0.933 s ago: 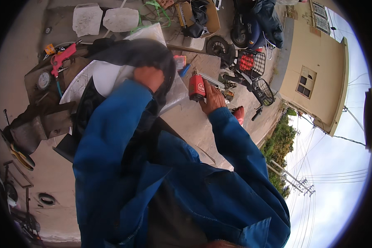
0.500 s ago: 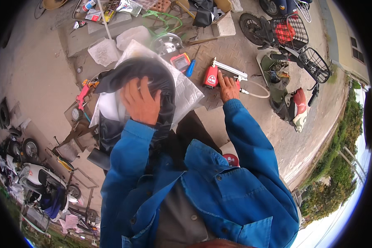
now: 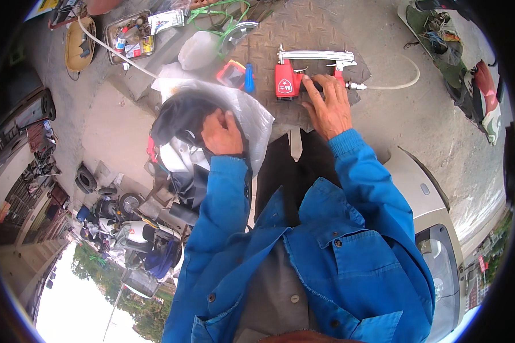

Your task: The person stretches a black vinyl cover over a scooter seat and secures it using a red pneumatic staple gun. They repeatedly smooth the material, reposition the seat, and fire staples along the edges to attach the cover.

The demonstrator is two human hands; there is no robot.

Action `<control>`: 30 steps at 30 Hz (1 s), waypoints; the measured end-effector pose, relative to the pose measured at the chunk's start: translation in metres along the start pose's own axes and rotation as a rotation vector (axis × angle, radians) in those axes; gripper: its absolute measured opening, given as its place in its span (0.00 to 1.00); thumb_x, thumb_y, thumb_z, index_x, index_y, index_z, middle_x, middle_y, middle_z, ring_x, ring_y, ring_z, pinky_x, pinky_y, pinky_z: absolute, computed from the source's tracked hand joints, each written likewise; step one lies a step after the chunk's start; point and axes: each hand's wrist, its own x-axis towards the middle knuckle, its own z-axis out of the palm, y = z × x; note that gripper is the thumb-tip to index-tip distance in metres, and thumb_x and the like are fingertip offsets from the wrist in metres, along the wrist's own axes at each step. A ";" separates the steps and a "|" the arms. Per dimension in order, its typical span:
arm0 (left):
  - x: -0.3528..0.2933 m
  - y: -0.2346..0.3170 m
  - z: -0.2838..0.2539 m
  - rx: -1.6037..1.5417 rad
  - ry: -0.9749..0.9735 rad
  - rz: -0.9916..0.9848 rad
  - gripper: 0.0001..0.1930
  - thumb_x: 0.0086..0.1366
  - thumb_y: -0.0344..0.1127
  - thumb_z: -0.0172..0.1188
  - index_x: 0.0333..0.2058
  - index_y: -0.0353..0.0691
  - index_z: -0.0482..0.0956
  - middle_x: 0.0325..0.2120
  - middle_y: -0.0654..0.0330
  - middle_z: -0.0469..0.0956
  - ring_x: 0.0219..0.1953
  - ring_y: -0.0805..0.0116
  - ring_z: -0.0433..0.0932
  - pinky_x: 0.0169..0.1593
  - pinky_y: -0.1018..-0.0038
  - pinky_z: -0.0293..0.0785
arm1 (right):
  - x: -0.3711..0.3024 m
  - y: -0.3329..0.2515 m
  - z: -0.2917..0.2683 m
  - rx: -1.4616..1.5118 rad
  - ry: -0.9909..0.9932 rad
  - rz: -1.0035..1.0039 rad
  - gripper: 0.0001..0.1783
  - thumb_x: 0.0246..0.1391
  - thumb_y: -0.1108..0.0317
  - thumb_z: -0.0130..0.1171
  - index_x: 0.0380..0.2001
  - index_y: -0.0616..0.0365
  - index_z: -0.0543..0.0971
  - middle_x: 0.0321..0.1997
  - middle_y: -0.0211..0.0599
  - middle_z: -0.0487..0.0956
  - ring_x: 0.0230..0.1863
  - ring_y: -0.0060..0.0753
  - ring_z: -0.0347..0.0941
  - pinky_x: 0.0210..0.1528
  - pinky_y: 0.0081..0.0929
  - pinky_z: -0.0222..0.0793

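A black vinyl seat cover (image 3: pixel 184 114) lies across my lap at the left, over a white padded piece (image 3: pixel 180 155). My left hand (image 3: pixel 222 134) is closed on the cover's right part, fingers curled in against the material. To the right, a red staple gun (image 3: pixel 285 80) with a silver magazine lies on a patterned metal plate (image 3: pixel 303 28). Fingers bent round its dark grip, my right hand (image 3: pixel 332 108) holds it; the fingertips are partly hidden. A clear hose (image 3: pixel 397 86) runs from its fitting. White sheeting (image 3: pixel 254 111) spreads under the cover.
Beyond the sheeting are a blue-handled tool (image 3: pixel 249 78), an orange-edged box (image 3: pixel 230 74) and a tray (image 3: pixel 133 35) of small items. Green strapping (image 3: pixel 226 17) lies farther off. A motor scooter (image 3: pixel 480 97) stands at the right, a pale car (image 3: pixel 426 191) at the lower right.
My left hand's spread fingers have curled closed on the cover. My right hand has gone from outstretched fingers to bending round the staple gun's grip. The whole view has turned.
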 end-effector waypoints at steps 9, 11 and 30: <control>0.060 0.017 -0.067 0.455 0.168 0.254 0.28 0.65 0.35 0.71 0.63 0.39 0.77 0.52 0.47 0.78 0.57 0.43 0.75 0.64 0.54 0.71 | -0.003 -0.078 0.030 0.514 -0.055 -0.173 0.26 0.57 0.75 0.67 0.60 0.59 0.78 0.54 0.47 0.79 0.53 0.54 0.79 0.53 0.46 0.79; 0.053 -0.030 -0.063 0.242 0.008 0.128 0.28 0.66 0.35 0.70 0.63 0.38 0.75 0.54 0.46 0.77 0.57 0.43 0.77 0.61 0.54 0.74 | 0.010 -0.107 0.044 0.633 -0.086 -0.120 0.27 0.59 0.72 0.69 0.62 0.59 0.76 0.56 0.49 0.79 0.54 0.56 0.79 0.55 0.46 0.79; 0.044 -0.038 -0.083 -0.018 -0.261 -0.469 0.30 0.70 0.58 0.66 0.32 0.28 0.83 0.26 0.43 0.83 0.33 0.45 0.83 0.41 0.54 0.77 | 0.058 -0.146 0.138 0.699 -0.146 0.190 0.26 0.66 0.72 0.61 0.66 0.62 0.74 0.63 0.57 0.76 0.65 0.64 0.71 0.69 0.46 0.67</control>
